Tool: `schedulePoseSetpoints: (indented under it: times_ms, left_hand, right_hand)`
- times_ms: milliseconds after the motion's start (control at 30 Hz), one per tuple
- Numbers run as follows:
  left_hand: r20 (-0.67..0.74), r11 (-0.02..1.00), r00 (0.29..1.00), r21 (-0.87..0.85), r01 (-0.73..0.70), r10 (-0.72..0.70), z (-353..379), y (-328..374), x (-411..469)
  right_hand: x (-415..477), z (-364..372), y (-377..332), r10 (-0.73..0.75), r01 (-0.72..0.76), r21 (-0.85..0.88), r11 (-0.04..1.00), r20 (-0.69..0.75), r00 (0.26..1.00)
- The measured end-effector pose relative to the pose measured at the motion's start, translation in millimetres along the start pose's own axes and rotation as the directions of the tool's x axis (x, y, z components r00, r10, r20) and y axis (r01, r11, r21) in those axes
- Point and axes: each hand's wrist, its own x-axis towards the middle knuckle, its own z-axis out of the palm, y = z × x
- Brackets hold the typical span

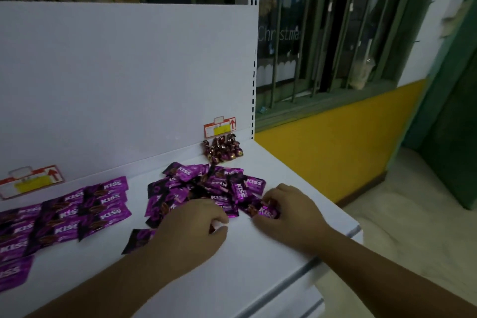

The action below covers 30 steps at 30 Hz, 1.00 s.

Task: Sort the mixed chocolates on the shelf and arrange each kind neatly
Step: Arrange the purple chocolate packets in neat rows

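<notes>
Chocolates, head view: lying as a loose purple pile (206, 188) at frame centre on the white shelf (258, 253); sorted rows (64, 217) sitting at lower left; twist-wrapped heap (223, 151) resting by the back panel, above the pile. Left hand (191, 230): curling fingers down at the pile's lower edge; holding anything or not, cannot tell. Right hand (289, 212): pinching a wrapped piece (268, 210) at the pile's right edge. Judging sachets light, flat, slick, crinkly; likely best taking hold by a crimped end, sliding rather than lifting stacks.

A red-and-yellow price tag (220, 126) leans on the white back panel (129, 72), with a second tag (32, 181) further left. Beside them, a green-barred window (322, 33) sits above a yellow wall (335, 142).
</notes>
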Motion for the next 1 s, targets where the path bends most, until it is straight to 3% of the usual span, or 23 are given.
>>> schedulePoseSetpoints:
  times_ms: [133, 300, 533, 600, 700, 833, 1000]
  left_hand:
    - [-0.019, 0.991, 0.999, 0.124, 0.047, -0.045, 6.2, 14.9, 45.3]
    - [0.204, 0.967, 0.978, 0.256, -0.023, -0.031, 19.9, 8.9, 81.9]
    - [0.049, 0.965, 0.998, 0.260, 0.029, -0.043, 15.7, 22.6, 86.8]
    - [-0.073, 0.979, 0.994, 0.176, 0.099, -0.087, 4.7, 25.2, 88.1]
    - [-0.164, 0.979, 0.967, -0.088, 0.184, -0.197, -14.5, 26.4, 85.6]
    - [-0.023, 0.793, 0.907, -0.496, 0.354, -0.420, -31.1, 25.0, 69.1]
    - [0.068, 0.577, 0.816, -0.674, 0.461, -0.573, -48.1, 21.5, 38.7]
  right_hand:
    - [0.3, -2.1, 0.7, 0.034, -0.030, 0.125, 0.992, -0.029, 0.999]
    - [4.2, -2.8, 9.1, 0.103, -0.100, 0.263, 0.960, 0.004, 0.995]
    - [6.3, -2.0, 17.1, 0.157, -0.141, 0.426, 0.894, -0.003, 0.988]
    - [6.7, -1.6, 19.3, 0.182, -0.156, 0.495, 0.855, -0.005, 0.983]
    - [6.5, -3.1, 22.3, 0.212, -0.169, 0.618, 0.767, 0.004, 0.977]
    - [4.8, -8.0, 21.0, 0.211, -0.169, 0.729, 0.663, 0.034, 0.977]
    - [1.6, -20.8, 12.6, 0.147, -0.169, 0.826, 0.538, 0.106, 0.983]
